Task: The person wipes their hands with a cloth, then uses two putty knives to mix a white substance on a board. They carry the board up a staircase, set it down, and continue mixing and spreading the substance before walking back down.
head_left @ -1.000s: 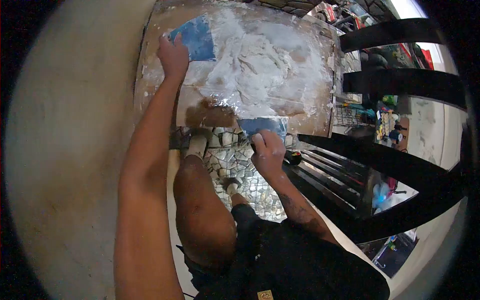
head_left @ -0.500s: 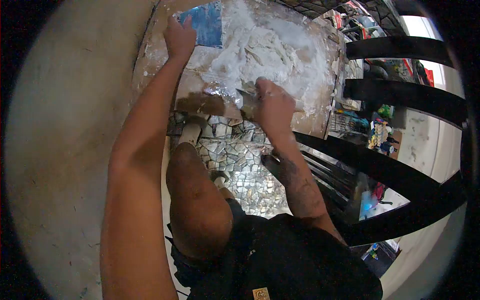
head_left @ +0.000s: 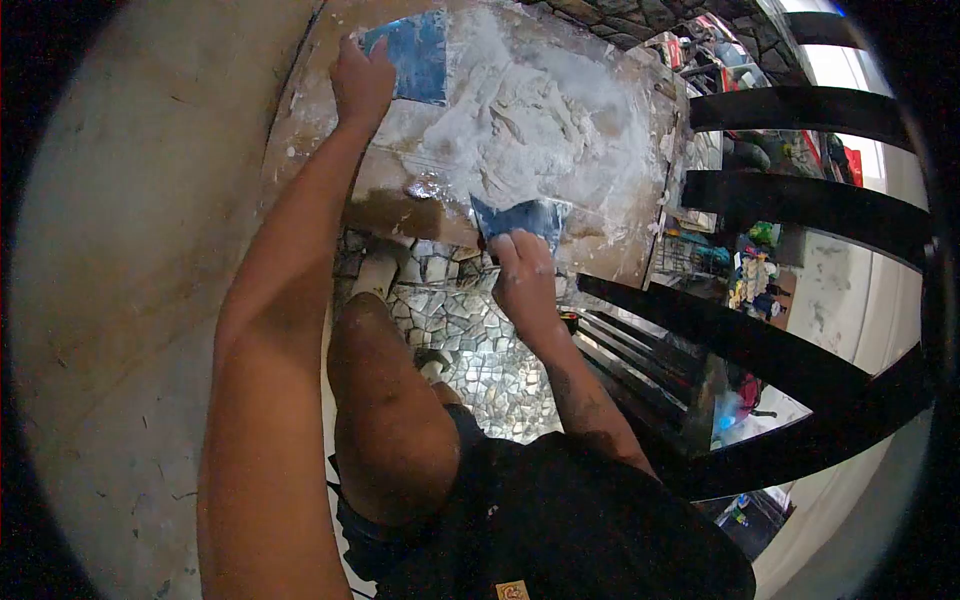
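Observation:
My left hand [head_left: 362, 88] is closed on the edge of a wide blue putty knife [head_left: 420, 62], whose blade lies over the left far part of a wooden board [head_left: 612, 238]. A second putty knife [head_left: 518, 220], also with a blue blade, is gripped by my right hand [head_left: 525, 275] near the board's front edge. Its blade touches the near side of a spread of wet white putty [head_left: 530, 125] with pale powder around it. Both handles are largely hidden by my fingers.
A bare wall [head_left: 140, 280] runs along the left. To the right are the dark curved slats of a chair [head_left: 800, 205], with cluttered goods [head_left: 755, 280] behind. Below the board shows a stone-mosaic floor [head_left: 490, 350], with my bent leg [head_left: 390, 400] over it.
My right hand has moved down toward me and turned, so the blade now faces the putty broadside. My left hand with its putty knife has barely moved.

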The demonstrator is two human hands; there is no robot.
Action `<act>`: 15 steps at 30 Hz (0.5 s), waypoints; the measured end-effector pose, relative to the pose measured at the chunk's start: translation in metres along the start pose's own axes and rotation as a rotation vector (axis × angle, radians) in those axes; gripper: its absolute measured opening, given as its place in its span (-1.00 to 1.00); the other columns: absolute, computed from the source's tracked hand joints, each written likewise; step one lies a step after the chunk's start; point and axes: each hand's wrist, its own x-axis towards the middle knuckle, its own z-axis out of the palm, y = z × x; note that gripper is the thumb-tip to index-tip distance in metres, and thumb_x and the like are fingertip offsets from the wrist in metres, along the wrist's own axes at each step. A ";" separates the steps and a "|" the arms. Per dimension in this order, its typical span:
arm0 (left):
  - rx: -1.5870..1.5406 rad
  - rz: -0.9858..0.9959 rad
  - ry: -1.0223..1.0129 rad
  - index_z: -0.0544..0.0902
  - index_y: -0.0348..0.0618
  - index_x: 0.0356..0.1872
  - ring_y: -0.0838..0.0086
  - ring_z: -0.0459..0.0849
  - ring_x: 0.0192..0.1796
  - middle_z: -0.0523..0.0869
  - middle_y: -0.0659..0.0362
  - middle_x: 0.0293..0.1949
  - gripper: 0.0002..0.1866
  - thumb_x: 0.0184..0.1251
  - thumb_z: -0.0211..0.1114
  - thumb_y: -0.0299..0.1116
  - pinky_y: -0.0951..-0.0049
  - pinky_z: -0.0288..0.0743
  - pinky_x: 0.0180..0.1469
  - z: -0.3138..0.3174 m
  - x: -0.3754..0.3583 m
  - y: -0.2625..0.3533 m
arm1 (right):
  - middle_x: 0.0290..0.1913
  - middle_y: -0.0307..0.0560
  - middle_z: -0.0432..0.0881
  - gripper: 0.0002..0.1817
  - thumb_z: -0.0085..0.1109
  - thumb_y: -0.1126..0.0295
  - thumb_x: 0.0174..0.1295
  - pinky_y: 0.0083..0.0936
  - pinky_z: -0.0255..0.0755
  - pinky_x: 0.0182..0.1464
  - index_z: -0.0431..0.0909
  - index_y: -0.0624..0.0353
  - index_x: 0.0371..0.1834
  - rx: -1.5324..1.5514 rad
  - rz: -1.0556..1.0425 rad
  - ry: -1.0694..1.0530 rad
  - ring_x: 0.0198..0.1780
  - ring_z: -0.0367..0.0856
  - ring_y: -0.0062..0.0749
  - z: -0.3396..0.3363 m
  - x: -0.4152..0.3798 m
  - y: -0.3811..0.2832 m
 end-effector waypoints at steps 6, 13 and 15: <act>-0.054 -0.002 -0.052 0.42 -0.45 -0.10 -0.19 0.55 -0.12 0.59 -0.31 -0.21 -0.58 0.20 0.18 -0.24 0.05 0.38 -0.02 0.001 0.003 -0.005 | -0.32 0.02 0.44 -0.73 0.12 0.52 -0.11 -0.22 0.34 -0.23 0.43 0.17 -0.26 -0.008 -0.052 -0.046 -0.24 0.46 -0.07 -0.005 0.035 0.003; 0.017 -0.141 -0.047 0.40 -0.39 -0.05 -0.19 0.54 -0.08 0.58 -0.32 -0.19 -0.56 0.22 0.16 -0.21 0.03 0.36 0.01 -0.013 -0.005 0.026 | -0.40 0.10 0.52 -0.81 0.11 0.56 -0.10 -0.13 0.40 -0.29 0.43 0.17 -0.36 -0.120 0.015 -0.204 -0.29 0.53 0.09 -0.040 0.097 0.026; 0.029 -0.158 -0.043 0.40 -0.39 -0.05 -0.19 0.53 -0.08 0.58 -0.32 -0.19 -0.56 0.22 0.15 -0.20 0.03 0.37 0.01 -0.013 -0.006 0.027 | -0.44 0.13 0.53 -0.82 0.14 0.54 -0.12 -0.12 0.40 -0.29 0.43 0.19 -0.39 -0.115 0.016 -0.237 -0.30 0.53 0.11 -0.045 0.116 0.037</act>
